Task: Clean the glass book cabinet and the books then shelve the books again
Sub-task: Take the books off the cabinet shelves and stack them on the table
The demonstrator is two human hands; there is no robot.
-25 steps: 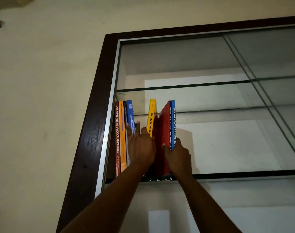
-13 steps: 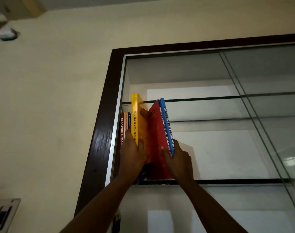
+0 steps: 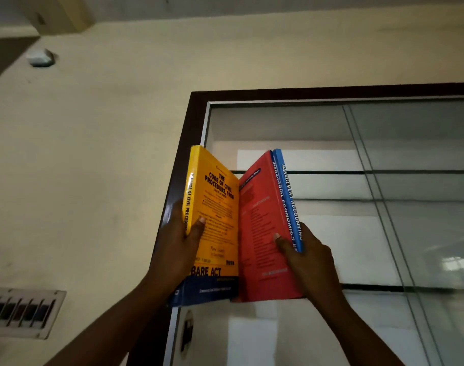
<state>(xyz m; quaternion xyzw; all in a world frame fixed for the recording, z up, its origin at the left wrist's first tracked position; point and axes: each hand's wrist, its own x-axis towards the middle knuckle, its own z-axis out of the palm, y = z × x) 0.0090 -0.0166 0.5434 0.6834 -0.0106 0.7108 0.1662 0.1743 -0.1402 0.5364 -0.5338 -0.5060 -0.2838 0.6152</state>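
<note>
- The yellow book (image 3: pixel 212 223), red book (image 3: pixel 262 233) and thin blue book (image 3: pixel 289 196) are held up as one bunch in front of the cabinet's upper left corner, fanned open in a V, bottom edges together.
- The left hand (image 3: pixel 176 247) is closed round the yellow book: thumb on the cover, fingers behind the spine.
- The right hand (image 3: pixel 308 257) clamps the red and blue pair, thumb on the red cover, fingers hidden behind; pinching from both sides likely stops the bunch slipping.
- Behind, the glass shelves (image 3: pixel 384 172) look bare, framed by dark wood (image 3: pixel 183 154).
- A switch panel (image 3: pixel 19 311) sits low on the wall (image 3: pixel 93 154), well left.
</note>
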